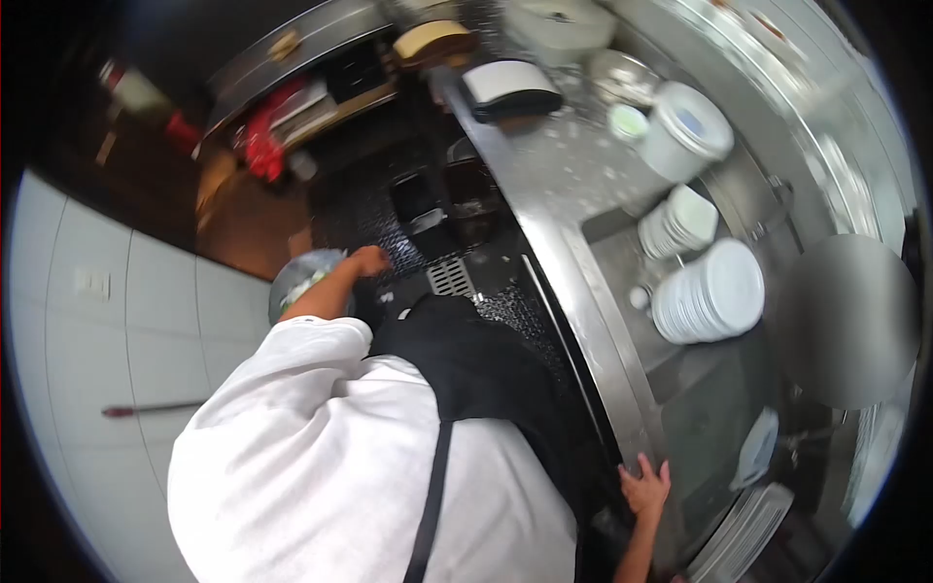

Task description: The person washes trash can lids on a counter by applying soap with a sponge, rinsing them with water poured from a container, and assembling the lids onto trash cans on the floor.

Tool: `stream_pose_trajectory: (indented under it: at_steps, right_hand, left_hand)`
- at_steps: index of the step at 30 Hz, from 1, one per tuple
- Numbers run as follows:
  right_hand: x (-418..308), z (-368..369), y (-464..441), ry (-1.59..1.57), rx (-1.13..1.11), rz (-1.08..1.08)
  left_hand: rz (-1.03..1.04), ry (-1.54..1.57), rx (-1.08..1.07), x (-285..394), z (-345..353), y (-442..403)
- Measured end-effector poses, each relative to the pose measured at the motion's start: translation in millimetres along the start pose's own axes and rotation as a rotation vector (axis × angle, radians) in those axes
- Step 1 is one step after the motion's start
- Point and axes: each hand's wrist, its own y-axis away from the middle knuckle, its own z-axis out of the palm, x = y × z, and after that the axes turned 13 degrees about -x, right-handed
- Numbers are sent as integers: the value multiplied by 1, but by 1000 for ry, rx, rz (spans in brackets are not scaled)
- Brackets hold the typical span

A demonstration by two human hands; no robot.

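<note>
A: What's furthest left?
B: One switch plate (94, 284) on the tiled wall, then one stick (160, 408) with a reddish end.

A: And next?
B: One bin (319, 260), rounded and see-through-looking, low beside the left forearm. Pale and greenish bits show inside, too blurred to name.

A: The left hand (369, 260)?
B: Just right of the bin, fingers curled and smeared by blur. I can't tell whether they pinch anything or touch the bin.

A: Then?
B: One floor grate (450, 278), pale and slotted, in the dark wet floor.

A: Further right?
B: The steel counter (556, 238), grey, shiny and water-spotted, running down the right side. The right hand (645, 489) is at its near edge, fingers spread, nothing gripped; it seems to rest there.

A: What containers are on it?
B: One small tub (629, 121), pale green on top, and beside it one white bucket (688, 136) with something bluish on top; its inside is hidden.

A: And the sink (603, 233)?
B: Two stacks of white dishes: a smaller stack (675, 225) at the far end, and a taller stack (714, 296) of round plates nearer, both tipped sideways. Single plates are too blurred to count.
</note>
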Motion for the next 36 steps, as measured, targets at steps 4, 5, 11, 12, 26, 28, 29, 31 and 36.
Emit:
stream_pose_trajectory:
  at_steps: [4,5,11,12,26,28,29,31,36]
  right_hand:
    - [-2,34,-4,-185,49,161]
    - [-2,45,-4,-443,151,152]
    - [0,41,2,-1781,239,-248]
    - [2,8,5,-1714,176,-217]
    - [28,256,-659,1264,148,401]
    - [33,287,-705,1370,103,431]
    - [36,295,-725,1415,97,457]
    - [43,308,-762,1496,89,513]
    - [59,312,-845,1622,131,639]
  left_hand:
    - [43,281,-28,-42,45,-9]
    - [41,362,-30,-60,56,-4]
    - [100,373,34,-142,119,-19]
    - [-26,683,2,-138,116,-8]
    - [-234,744,243,-258,57,11]
    - [-193,774,219,-259,52,-1]
    - [-154,782,243,-261,52,-12]
    - [-93,867,267,-271,45,-36]
    - [-94,877,379,-328,-51,-76]
